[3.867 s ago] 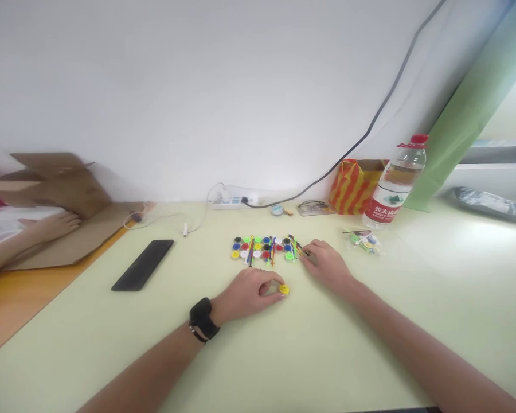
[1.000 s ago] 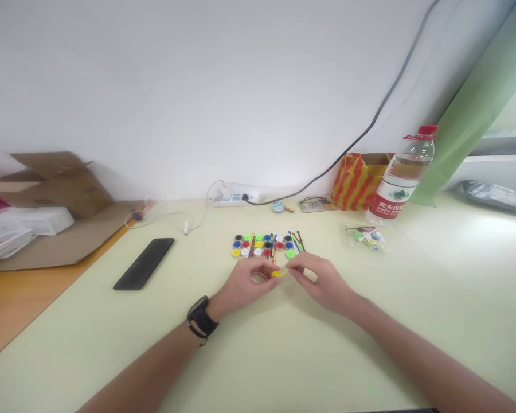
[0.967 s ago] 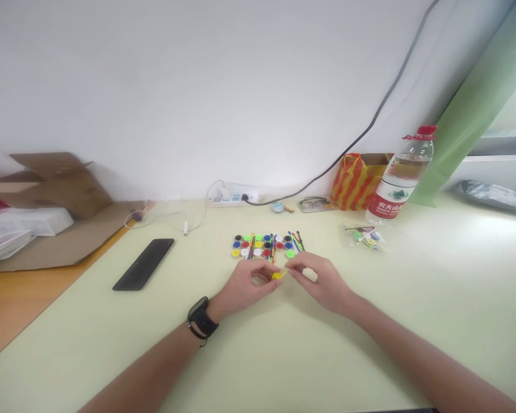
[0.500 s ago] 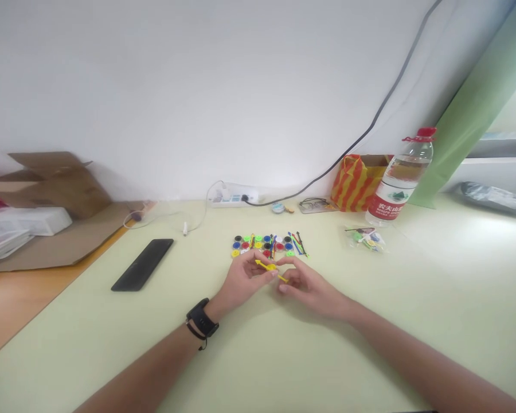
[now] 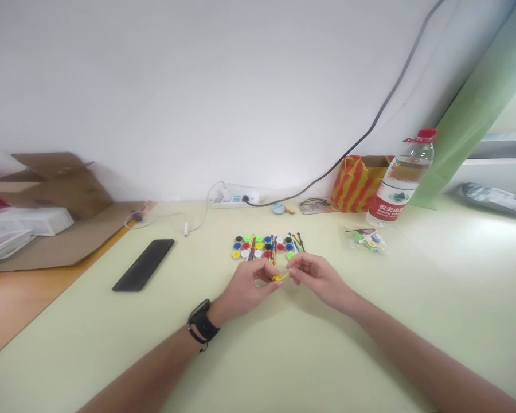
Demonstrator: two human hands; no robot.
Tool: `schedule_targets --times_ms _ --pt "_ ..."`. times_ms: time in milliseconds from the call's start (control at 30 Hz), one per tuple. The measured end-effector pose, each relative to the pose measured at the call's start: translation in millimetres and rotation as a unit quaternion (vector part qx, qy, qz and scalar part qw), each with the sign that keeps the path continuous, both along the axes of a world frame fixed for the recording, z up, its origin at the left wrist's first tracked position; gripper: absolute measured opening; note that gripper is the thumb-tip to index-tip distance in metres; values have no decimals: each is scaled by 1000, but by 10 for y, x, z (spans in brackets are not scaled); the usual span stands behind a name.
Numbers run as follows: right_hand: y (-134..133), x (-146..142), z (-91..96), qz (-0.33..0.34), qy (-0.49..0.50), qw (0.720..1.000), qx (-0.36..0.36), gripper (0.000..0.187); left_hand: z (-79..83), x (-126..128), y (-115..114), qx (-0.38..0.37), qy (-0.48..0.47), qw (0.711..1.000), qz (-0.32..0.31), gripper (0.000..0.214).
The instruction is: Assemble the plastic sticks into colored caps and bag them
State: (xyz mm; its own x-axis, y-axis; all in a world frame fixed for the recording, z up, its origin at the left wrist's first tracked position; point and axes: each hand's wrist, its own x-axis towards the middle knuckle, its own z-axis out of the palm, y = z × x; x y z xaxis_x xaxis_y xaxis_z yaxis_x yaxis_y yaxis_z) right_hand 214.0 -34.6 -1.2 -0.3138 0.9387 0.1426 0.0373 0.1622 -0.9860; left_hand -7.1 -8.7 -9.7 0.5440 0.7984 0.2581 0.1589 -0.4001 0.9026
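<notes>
A thin yellow plastic arrow (image 5: 284, 276) with a rounded middle spans the gap between my two hands. The fingertips of my left hand (image 5: 250, 285) pinch it at the rounded part. At its other end, the thumb and fingers of my right hand (image 5: 319, 279) close on the thin shaft. My fingers cover much of the arrow. Just beyond the hands lie rows of small round discs (image 5: 268, 239) in several colours. Coloured plastic arrows (image 5: 252, 246) lie between the disc rows, and more arrows (image 5: 296, 242) are at their right end, partly behind my right hand.
A black flat slab (image 5: 143, 265) lies to the left. Along the wall are a power strip (image 5: 234, 197), eyeglasses (image 5: 316, 205) and a striped bag (image 5: 353, 184). A large water bottle (image 5: 399, 186) stands right, behind a clear bag of small parts (image 5: 367, 240). An open cardboard box (image 5: 64, 186) is far left.
The yellow arrow has turned, and its arrowhead no longer shows past my left fingers. My right hand has shifted slightly right and up, its fingers now pinched on the shaft.
</notes>
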Motion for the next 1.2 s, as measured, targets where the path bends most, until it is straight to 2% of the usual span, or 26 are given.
schedule_targets --times_ms 200,367,467,567,667,800,833,900,1000,1067,1200 --pt "-11 8 64 -10 8 1000 -17 32 46 28 -49 -18 -22 1000 -8 22" --pt "13 47 24 -24 -9 1000 -3 34 82 42 -43 -100 -78 990 -63 22" --pt "32 86 -22 -76 -63 994 51 36 72 29 12 -126 -95 987 -34 24" --pt "26 124 -24 -113 -143 975 127 30 48 10 69 -150 -119 981 -2 28" --pt "-2 138 -6 -94 -171 969 153 31 30 -3 97 -168 -127 978 6 30" --pt "-44 123 -18 -55 -148 975 154 55 18 -8 102 -184 -126 975 7 33" --pt "-53 119 -21 -49 -142 977 153 54 17 -7 101 -185 -126 975 7 34" --pt "-66 112 -12 -17 -142 981 130 38 17 -8 100 -182 -124 975 10 34" --pt "-74 106 38 47 -147 985 71 64 13 -11 100 -179 -129 975 21 33" --pt "-71 99 75 39 -136 988 63 65 6 -14 102 -179 -137 974 25 31" --pt "-52 87 108 -11 -131 989 69 51 9 -18 114 -179 -150 972 34 30"
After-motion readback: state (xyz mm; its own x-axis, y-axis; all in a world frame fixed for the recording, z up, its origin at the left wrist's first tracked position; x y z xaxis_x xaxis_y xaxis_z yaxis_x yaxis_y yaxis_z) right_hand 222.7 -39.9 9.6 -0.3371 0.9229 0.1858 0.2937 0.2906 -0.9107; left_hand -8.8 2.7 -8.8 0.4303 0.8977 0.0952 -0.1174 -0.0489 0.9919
